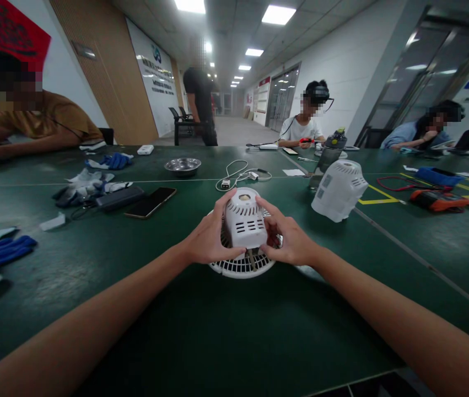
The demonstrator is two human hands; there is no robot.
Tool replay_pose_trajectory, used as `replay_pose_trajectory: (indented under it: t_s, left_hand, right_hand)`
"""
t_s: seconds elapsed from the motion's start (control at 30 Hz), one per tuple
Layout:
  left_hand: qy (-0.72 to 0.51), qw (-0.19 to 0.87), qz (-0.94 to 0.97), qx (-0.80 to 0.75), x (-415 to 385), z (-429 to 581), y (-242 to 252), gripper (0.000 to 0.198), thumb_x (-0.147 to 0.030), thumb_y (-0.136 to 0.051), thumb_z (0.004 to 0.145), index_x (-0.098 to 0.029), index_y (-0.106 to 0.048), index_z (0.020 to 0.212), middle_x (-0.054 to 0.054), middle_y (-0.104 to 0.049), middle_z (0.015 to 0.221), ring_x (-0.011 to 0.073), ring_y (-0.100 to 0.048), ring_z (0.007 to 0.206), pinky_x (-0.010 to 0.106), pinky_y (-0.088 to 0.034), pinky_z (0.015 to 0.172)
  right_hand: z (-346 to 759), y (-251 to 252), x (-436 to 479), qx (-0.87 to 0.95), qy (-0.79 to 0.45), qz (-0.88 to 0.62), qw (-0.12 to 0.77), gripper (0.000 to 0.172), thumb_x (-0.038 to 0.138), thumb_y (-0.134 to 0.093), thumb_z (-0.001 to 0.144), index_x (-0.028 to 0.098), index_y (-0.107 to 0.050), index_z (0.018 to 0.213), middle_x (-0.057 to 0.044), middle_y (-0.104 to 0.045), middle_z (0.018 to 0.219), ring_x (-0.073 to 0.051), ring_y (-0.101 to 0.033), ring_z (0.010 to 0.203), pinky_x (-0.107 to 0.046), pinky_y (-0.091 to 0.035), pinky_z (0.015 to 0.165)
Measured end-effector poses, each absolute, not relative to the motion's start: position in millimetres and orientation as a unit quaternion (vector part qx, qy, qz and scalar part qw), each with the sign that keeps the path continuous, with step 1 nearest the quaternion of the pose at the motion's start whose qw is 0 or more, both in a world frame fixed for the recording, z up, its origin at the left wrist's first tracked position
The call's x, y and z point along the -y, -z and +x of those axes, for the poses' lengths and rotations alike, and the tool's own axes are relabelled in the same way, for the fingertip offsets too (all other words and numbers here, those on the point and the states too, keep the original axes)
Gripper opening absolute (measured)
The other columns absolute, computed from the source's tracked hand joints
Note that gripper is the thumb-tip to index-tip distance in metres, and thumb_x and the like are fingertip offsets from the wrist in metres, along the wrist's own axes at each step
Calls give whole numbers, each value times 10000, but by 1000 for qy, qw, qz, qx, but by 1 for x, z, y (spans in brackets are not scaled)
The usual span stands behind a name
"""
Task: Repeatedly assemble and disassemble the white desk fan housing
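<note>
A white plastic fan motor cover (249,226) with vent slots and a round opening on top is held between my two hands. From the left, my left hand (211,234) wraps it, thumb along its lower front edge and fingers behind the side. My right hand (290,237) closes on the opposite side, its thumb near the lower right corner. Beneath the cover lies a round white fan grille (234,269) on the green table. A narrow brownish part shows between cover and grille; whether the two are joined I cannot tell.
Beyond my hands are a coiled white cable (240,175) and a metal bowl (182,166). A phone (150,202), gloves (83,187) and blue gloves (5,252) lie left. Rightward stand another white vented housing (339,190), a bottle (328,157) and an orange multimeter (438,200). Several people surround the table (234,331).
</note>
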State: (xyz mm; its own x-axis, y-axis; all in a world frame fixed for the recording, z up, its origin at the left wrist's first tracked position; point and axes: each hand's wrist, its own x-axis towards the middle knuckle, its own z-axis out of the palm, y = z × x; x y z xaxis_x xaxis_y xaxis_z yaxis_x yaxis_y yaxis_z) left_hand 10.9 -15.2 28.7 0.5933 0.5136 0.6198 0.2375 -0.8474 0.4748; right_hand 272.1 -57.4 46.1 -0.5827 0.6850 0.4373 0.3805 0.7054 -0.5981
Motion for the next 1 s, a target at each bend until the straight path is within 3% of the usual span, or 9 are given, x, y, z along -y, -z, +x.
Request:
replay_pose_trajectory:
  t_s: [0.3, 0.53, 0.73, 1.0]
  left_hand:
    - [-396, 195, 868, -229, 18, 12, -30, 1220, -432, -888, 647, -338, -102, 1574, 184, -371, 1563, 450, -516, 1310, 655, -448, 1066]
    - [-382, 200, 869, -242, 21, 11, -34, 1161, -462, -868, 668, -338, -126, 1553, 184, -404, 1535, 440, -535, 1290, 630, -461, 1068]
    - [-367, 201, 873, -253, 18, 9, -31, 1245, -531, -893, 629, -355, -102, 1574, 185, -338, 1603, 470, -470, 1360, 656, -405, 1110]
    - [-356, 199, 882, -235, 14, 7, -27, 1465, -572, -944, 516, -368, 23, 1597, 194, -231, 1655, 500, -358, 1442, 690, -298, 1172]
  right_hand:
    - [272, -54, 59, 857, -245, -328, 313, 1011, 190, -726, 778, 300, -141, 1596, 8, -643, 857, -131, -572, 630, -299, -518, 584]
    - [273, -58, 60, 850, -275, -333, 302, 954, 201, -722, 808, 332, -165, 1571, -20, -678, 948, -147, -610, 674, -324, -556, 614]
    - [277, -59, 58, 859, -278, -324, 284, 1006, 215, -740, 816, 328, -106, 1588, -46, -681, 1013, -164, -626, 714, -343, -570, 638]
    - [278, -56, 57, 858, -273, -322, 292, 1041, 212, -760, 786, 334, -112, 1592, -10, -662, 931, -149, -603, 676, -316, -545, 606]
